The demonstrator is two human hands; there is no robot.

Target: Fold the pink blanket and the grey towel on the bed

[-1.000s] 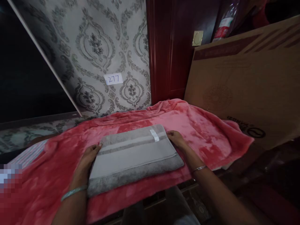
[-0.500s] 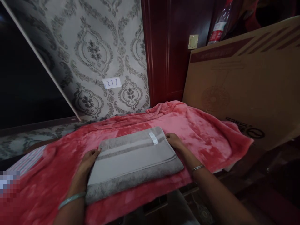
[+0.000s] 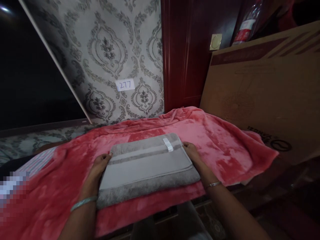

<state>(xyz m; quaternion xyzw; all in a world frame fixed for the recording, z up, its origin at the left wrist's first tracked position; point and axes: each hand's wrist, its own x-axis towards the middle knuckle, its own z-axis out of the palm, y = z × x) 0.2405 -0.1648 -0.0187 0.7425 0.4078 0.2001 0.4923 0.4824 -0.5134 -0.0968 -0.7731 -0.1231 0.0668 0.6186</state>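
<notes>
A folded grey towel (image 3: 147, 170), with lighter flat bands and plush edges, lies on a pink-red plush blanket (image 3: 215, 133). A small white label (image 3: 168, 145) shows near its far right corner. At the towel's left edge, my left hand (image 3: 101, 163) pinches the side near the far corner; a pale green bangle is on that wrist. My right hand (image 3: 191, 151) is closed on the opposite edge, close to the label, with a thin silver bracelet on its wrist. The undersides of the fingers are hidden at both edges.
Behind the blanket is a patterned wall with a paper marked 277 (image 3: 125, 84). A dark screen (image 3: 37, 73) stands at the left. On the right a large cardboard box (image 3: 262, 93) leans by a dark red door panel (image 3: 185, 56), with a plastic bottle (image 3: 246, 26) behind it.
The view has shifted slightly, so everything appears a little further right. Both hands keep the same hold on the towel, which stays in place on the blanket.
</notes>
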